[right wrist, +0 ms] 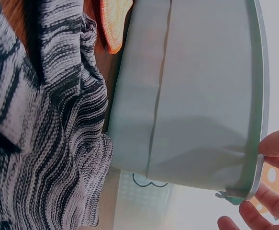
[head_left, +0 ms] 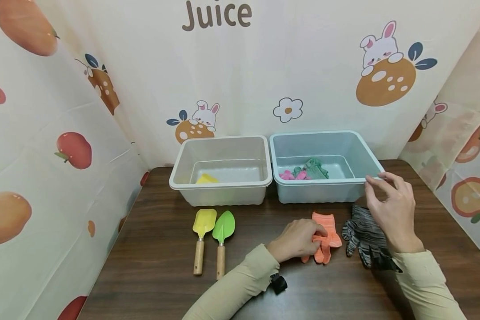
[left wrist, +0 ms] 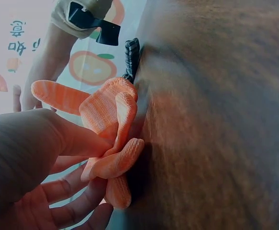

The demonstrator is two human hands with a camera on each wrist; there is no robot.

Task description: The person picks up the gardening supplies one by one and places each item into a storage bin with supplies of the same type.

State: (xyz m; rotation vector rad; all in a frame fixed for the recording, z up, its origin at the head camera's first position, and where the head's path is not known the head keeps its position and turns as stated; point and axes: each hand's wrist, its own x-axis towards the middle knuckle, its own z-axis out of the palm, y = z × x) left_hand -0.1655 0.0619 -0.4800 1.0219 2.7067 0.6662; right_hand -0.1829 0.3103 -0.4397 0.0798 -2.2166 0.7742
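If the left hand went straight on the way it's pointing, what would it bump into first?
Past the orange glove it pinches, the left hand would probably meet the black-and-grey striped glove beside it on the table, though heights are hard to judge here.

Back sheet (head_left: 244, 66) reads "Juice" (head_left: 217, 15) in brown. Left wrist view: patterned sheet (left wrist: 0, 57) carries inverted Chinese characters (left wrist: 17, 29), apparently 如意; another is unclear.

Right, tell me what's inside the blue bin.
The blue bin holds crumpled green cloth with something pink beside it. The bin's near wall covers the front of its floor, so anything there can't be seen.
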